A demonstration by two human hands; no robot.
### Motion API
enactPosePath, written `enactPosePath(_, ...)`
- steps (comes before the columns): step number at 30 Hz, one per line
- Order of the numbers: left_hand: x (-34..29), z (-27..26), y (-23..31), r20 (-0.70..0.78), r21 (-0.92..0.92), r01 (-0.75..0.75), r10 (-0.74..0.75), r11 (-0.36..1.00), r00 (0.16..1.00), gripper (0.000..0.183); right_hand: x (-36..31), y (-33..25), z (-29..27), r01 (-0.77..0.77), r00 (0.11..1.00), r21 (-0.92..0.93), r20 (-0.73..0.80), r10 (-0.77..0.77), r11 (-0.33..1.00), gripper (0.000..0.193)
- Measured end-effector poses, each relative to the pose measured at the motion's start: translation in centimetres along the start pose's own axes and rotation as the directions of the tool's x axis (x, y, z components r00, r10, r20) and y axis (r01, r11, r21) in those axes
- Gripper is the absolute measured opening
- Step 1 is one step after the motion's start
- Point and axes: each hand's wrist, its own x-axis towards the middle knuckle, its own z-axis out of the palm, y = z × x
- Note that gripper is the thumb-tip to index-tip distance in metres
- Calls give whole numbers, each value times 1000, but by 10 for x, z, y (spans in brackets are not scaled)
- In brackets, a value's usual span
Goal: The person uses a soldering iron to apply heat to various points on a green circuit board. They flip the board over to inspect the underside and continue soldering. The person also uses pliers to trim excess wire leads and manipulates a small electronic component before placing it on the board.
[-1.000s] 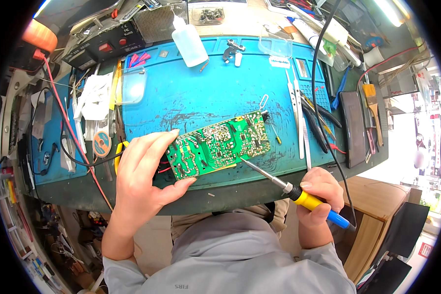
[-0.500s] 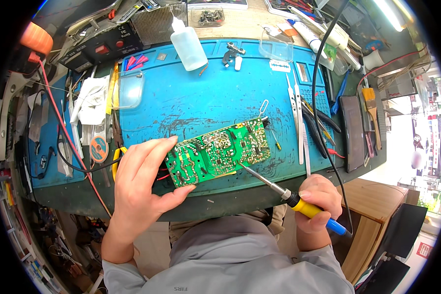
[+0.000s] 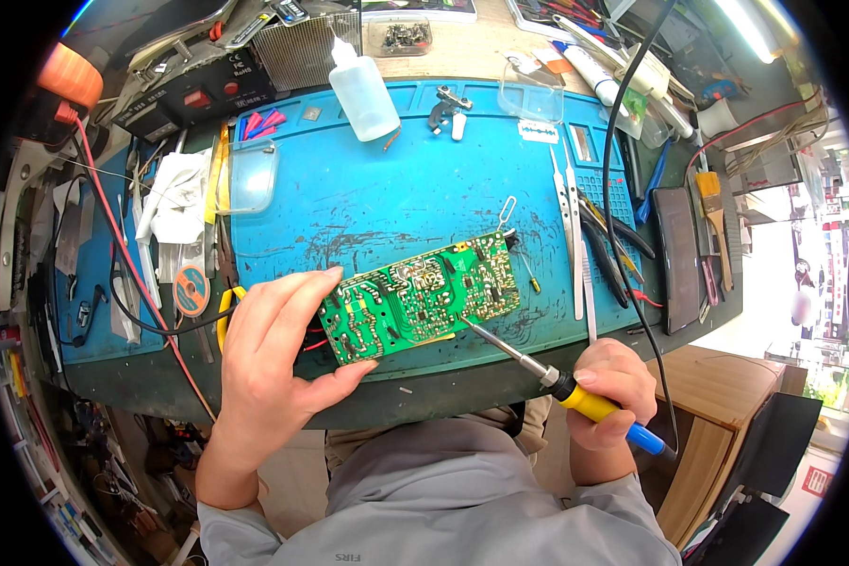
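Note:
A green circuit board (image 3: 415, 300), solder side up, is held tilted above the front part of the blue work mat (image 3: 368, 189). My left hand (image 3: 278, 363) grips its left end, fingers at the far edge and thumb at the near edge. In my right hand (image 3: 611, 391) is a soldering iron (image 3: 585, 401) with a yellow and blue handle. Its metal tip reaches the board's near edge, right of the middle; whether it touches a joint is too small to tell. A black cord runs from the iron's handle. Red wires show beside the board's left end.
Tweezers (image 3: 568, 222) and pliers (image 3: 606, 255) lie to the right. A white squeeze bottle (image 3: 364, 94) stands at the back, near a clear plastic box (image 3: 253, 177). A solder spool (image 3: 191, 289) lies at left. The iron's black cord (image 3: 613, 179) arches over the mat's right side.
The view has shifted very slightly. Both hands, the board and the iron keep nearly the same places, with the iron's tip still at the board's near edge.

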Motion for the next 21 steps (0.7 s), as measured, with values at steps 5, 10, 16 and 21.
enactPosePath(5, 0, 0, -1, -2, 4, -5, 5, 1000, 1000, 77, 0, 1, 0, 1, 1000, -7, -4, -1, 1000, 53)
enactPosePath(10, 0, 0, -1, -4, 1, -8, 8, 1000, 1000, 77, 0, -1, 0, -7, 1000, -10, -3, 7, 1000, 53)
enactPosePath(16, 0, 1, 0, -4, 1, -5, 5, 1000, 1000, 77, 1, 1, 0, 6, 1000, -5, 2, -6, 1000, 53)
enactPosePath(21, -2, 0, -1, -1, -24, -11, 11, 1000, 1000, 81, 0, 0, 0, 3, 1000, 0, 1, -3, 1000, 53)
